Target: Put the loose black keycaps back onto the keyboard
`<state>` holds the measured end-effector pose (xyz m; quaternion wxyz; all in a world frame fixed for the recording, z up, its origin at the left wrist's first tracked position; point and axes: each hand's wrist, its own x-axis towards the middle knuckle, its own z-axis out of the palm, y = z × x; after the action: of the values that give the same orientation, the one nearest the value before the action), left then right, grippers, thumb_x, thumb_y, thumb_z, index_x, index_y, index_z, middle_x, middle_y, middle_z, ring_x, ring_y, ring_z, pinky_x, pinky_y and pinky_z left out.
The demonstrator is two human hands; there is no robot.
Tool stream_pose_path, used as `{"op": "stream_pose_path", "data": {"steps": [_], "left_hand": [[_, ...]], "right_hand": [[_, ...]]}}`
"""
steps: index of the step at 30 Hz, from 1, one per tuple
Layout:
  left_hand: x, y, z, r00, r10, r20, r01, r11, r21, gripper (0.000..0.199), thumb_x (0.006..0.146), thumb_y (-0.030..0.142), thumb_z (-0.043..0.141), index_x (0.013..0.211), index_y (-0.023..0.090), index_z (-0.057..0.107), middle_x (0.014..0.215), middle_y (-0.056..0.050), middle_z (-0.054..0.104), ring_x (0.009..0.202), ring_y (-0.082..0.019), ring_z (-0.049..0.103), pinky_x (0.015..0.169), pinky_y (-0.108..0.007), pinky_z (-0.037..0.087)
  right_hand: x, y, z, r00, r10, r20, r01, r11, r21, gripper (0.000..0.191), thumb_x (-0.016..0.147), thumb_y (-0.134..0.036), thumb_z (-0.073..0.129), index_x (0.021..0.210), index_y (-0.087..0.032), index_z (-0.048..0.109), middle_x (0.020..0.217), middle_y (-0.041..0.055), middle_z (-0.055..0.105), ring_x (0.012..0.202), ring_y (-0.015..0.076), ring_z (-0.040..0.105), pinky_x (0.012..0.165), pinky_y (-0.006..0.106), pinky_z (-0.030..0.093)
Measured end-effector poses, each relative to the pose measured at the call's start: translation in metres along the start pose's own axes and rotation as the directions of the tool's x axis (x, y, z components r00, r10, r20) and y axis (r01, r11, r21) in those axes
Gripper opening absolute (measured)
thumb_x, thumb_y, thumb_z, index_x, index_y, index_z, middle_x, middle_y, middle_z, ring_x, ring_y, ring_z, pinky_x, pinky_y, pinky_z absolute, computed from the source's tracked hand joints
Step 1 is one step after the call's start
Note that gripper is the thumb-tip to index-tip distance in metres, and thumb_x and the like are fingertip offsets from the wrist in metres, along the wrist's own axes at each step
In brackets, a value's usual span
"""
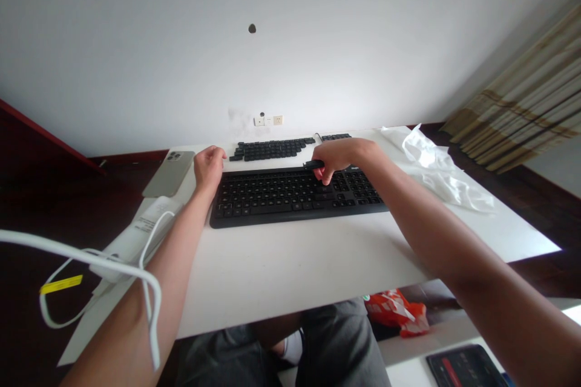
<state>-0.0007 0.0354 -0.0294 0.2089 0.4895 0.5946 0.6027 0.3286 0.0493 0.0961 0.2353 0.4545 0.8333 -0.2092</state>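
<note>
Black keyboard (pixel 295 195) lies across the white surface (pixel 290 266), with loose keycaps (pixel 272 149) in rows just behind it. The right hand (pixel 338 157) has its grip closed on a small black tool (pixel 313 164) over the keyboard's upper edge. The left hand (pixel 209 166) rests loosely curled at the keyboard's left corner, holding nothing, near a phone (pixel 170 172).

hidden: right hand (pixel 338 159) covers part of keyboard (pixel 297 196) and most of the small black tool (pixel 313 164) it grips | cut off: dark device (pixel 463 367) near right, white cable (pixel 104 266) at left edge | too small: key legends, label text on white box (pixel 145 227)
</note>
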Motion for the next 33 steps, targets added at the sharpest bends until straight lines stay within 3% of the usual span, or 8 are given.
{"op": "stream_pose_path", "data": {"steps": [4, 17, 23, 33], "left_hand": [[0.001, -0.001, 0.000, 1.000, 0.000, -0.003, 0.000, 1.000, 0.028, 0.015, 0.072, 0.031, 0.058, 0.061, 0.021, 0.058, 0.048, 0.006, 0.037, 0.047, -0.011, 0.035, 0.046, -0.025, 0.023], [0.002, -0.001, 0.001, 0.999, 0.029, 0.018, -0.030, 0.997, 0.078, 0.016, 0.073, 0.032, 0.056, 0.061, 0.021, 0.058, 0.048, 0.006, 0.036, 0.047, -0.012, 0.036, 0.046, -0.025, 0.025], [0.001, 0.001, 0.000, 0.999, 0.030, 0.025, -0.032, 0.995, 0.094, 0.017, 0.074, 0.033, 0.057, 0.061, 0.021, 0.059, 0.048, 0.005, 0.039, 0.048, -0.012, 0.038, 0.047, -0.025, 0.026], [0.001, 0.000, 0.001, 1.000, 0.019, 0.024, -0.021, 0.994, 0.106, 0.017, 0.074, 0.033, 0.058, 0.061, 0.022, 0.060, 0.047, 0.005, 0.038, 0.048, -0.013, 0.039, 0.046, -0.025, 0.027]], "right_hand": [[0.005, 0.005, 0.001, 1.000, 0.018, -0.005, -0.018, 1.000, 0.008, 0.021, 0.073, -0.034, 0.089, 0.090, -0.023, 0.083, 0.095, 0.0044, 0.080, 0.096, 0.0312, 0.072, 0.077, 0.037, 0.048], [0.009, 0.002, 0.003, 0.988, 0.078, -0.130, -0.091, 0.991, -0.096, 0.070, 0.068, -0.033, 0.094, 0.132, -0.023, 0.068, 0.129, 0.0115, 0.072, 0.111, 0.0368, 0.067, 0.076, 0.037, 0.049], [0.012, 0.001, 0.002, 0.995, 0.072, -0.074, -0.078, 0.994, -0.075, 0.059, 0.069, -0.030, 0.094, 0.124, -0.018, 0.074, 0.122, 0.0118, 0.075, 0.108, 0.0377, 0.070, 0.080, 0.039, 0.051], [0.009, -0.004, 0.001, 0.993, 0.091, -0.074, -0.097, 0.992, -0.084, 0.047, 0.070, -0.028, 0.093, 0.113, -0.016, 0.077, 0.111, 0.0112, 0.077, 0.101, 0.0352, 0.072, 0.073, 0.036, 0.050]]}}
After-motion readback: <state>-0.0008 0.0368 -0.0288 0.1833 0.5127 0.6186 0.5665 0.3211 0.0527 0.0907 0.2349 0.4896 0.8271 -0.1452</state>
